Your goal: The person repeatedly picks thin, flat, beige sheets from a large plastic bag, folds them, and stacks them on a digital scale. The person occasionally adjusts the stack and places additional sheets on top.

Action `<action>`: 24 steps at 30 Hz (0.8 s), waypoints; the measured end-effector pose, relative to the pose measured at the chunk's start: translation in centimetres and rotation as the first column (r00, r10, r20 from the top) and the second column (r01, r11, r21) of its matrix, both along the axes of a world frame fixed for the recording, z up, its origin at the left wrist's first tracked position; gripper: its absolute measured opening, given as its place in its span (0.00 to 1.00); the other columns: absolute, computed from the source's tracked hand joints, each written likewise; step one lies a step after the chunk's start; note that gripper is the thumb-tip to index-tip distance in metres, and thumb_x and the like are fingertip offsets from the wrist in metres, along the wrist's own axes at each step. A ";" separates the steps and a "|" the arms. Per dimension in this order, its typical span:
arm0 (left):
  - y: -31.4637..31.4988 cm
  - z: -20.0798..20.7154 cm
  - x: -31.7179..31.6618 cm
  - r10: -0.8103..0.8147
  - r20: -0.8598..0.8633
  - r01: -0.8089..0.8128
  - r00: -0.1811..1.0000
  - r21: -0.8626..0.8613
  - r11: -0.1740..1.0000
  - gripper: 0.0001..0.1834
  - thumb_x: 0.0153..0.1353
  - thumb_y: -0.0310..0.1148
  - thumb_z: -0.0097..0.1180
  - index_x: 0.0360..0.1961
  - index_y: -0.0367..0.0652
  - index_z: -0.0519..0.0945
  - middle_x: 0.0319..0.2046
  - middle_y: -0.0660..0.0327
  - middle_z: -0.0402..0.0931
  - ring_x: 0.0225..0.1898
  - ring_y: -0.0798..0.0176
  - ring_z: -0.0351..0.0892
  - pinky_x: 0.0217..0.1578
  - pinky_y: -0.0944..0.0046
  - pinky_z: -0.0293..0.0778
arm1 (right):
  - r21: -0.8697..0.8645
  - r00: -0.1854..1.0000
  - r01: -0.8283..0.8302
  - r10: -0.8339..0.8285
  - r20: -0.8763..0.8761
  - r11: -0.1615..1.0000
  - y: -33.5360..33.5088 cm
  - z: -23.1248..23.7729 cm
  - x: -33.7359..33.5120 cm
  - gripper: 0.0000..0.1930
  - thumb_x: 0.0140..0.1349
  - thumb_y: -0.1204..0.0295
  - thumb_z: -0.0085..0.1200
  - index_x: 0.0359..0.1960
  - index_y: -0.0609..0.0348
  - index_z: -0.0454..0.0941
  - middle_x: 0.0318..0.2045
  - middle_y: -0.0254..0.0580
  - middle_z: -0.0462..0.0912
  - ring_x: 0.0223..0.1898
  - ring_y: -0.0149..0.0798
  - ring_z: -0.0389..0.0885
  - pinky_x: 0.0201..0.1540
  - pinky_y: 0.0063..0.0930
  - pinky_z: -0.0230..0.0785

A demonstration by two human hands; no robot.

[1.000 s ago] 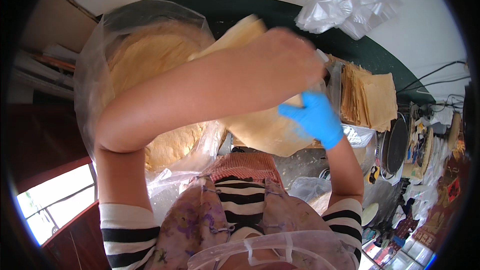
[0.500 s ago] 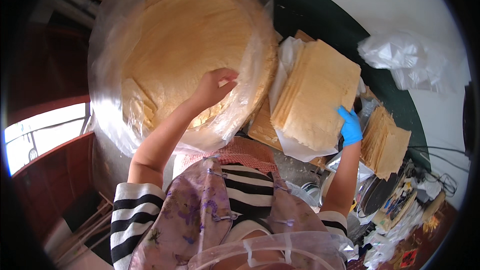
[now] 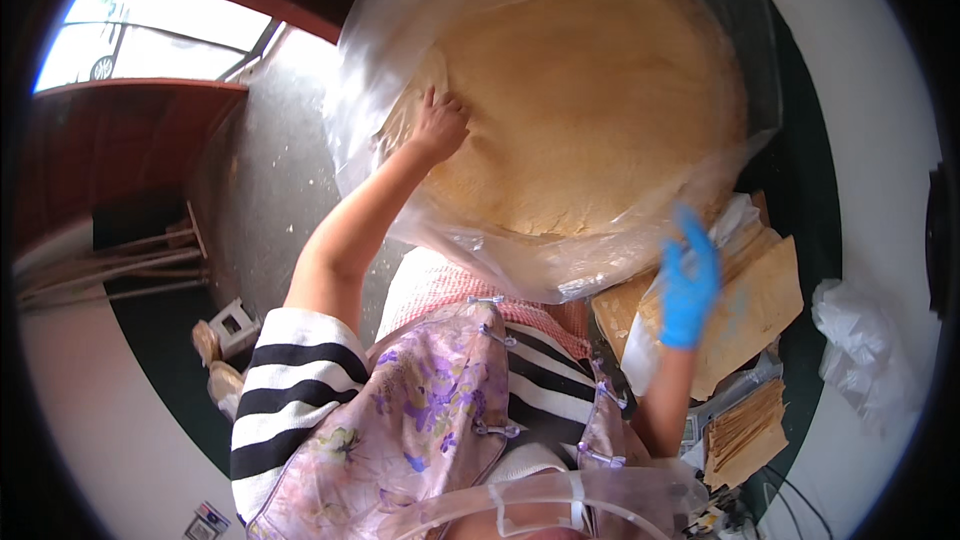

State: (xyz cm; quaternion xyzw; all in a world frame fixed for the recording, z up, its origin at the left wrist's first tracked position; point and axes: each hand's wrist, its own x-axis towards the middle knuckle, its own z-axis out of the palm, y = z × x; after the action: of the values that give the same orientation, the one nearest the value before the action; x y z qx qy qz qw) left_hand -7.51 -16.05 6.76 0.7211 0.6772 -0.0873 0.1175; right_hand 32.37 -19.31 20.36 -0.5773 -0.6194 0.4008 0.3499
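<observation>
A wide, round stack of thin tan sheets (image 3: 590, 100), like dried dough or bean-curd skin, lies in front of me inside clear plastic wrapping (image 3: 370, 60). My bare left hand (image 3: 441, 126) rests at its left side, fingers apart, next to a folded-over piece of sheet (image 3: 432, 68). Whether the fingertips grip that piece is hard to make out. My right hand (image 3: 689, 285), in a blue glove, is smeared by motion; its fingers are stretched out and nothing shows in them. It hovers over a stack of rectangular tan sheets (image 3: 760, 305) at the right.
A smaller pile of tan sheets (image 3: 745, 430) sits nearer at the lower right, with cables beside it. White plastic bags (image 3: 865, 350) lie on the far right. Wooden poles (image 3: 120, 275) and a red-brown panel (image 3: 120, 140) stand at the left.
The view has turned left. My left hand has moved from the round stack's near right part to its left side. My right hand has let go of the rectangular stack's edge and moved toward the round stack.
</observation>
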 end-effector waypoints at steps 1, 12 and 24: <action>0.0 0.3 -0.8 -0.039 -0.054 0.034 0.998 -0.107 0.994 0.17 0.53 0.37 0.57 0.45 0.47 0.78 0.46 0.59 0.75 0.58 0.56 0.66 0.66 0.44 0.43 | -0.016 0.969 -0.234 0.235 0.082 0.972 0.8 -2.2 -4.3 0.18 0.57 0.75 0.55 0.51 0.60 0.76 0.48 0.48 0.80 0.49 0.44 0.78 0.53 0.33 0.68; -3.5 1.5 -5.9 0.467 0.253 -0.461 0.847 -0.087 0.883 0.15 0.52 0.27 0.49 0.43 0.36 0.73 0.42 0.44 0.74 0.47 0.42 0.72 0.49 0.51 0.69 | 0.081 0.578 -0.704 0.502 0.643 0.706 -1.5 -13.2 -24.1 0.23 0.47 0.60 0.63 0.44 0.54 0.78 0.49 0.47 0.75 0.52 0.46 0.73 0.57 0.37 0.62; -3.9 3.5 -5.0 0.486 0.402 -0.568 0.776 0.111 0.816 0.16 0.53 0.25 0.53 0.45 0.40 0.74 0.42 0.46 0.72 0.48 0.42 0.71 0.48 0.52 0.69 | -0.607 0.927 -0.375 0.298 -0.228 0.701 8.7 -10.2 -18.7 0.10 0.56 0.68 0.61 0.33 0.62 0.82 0.27 0.29 0.80 0.29 0.25 0.74 0.34 0.22 0.68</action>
State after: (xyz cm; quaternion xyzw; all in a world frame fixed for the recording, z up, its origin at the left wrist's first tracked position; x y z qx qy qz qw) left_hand -12.53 -19.97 10.23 0.5130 0.8252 0.1588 0.1751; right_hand 13.63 -10.61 10.17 -0.5150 -0.5194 0.6764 0.0869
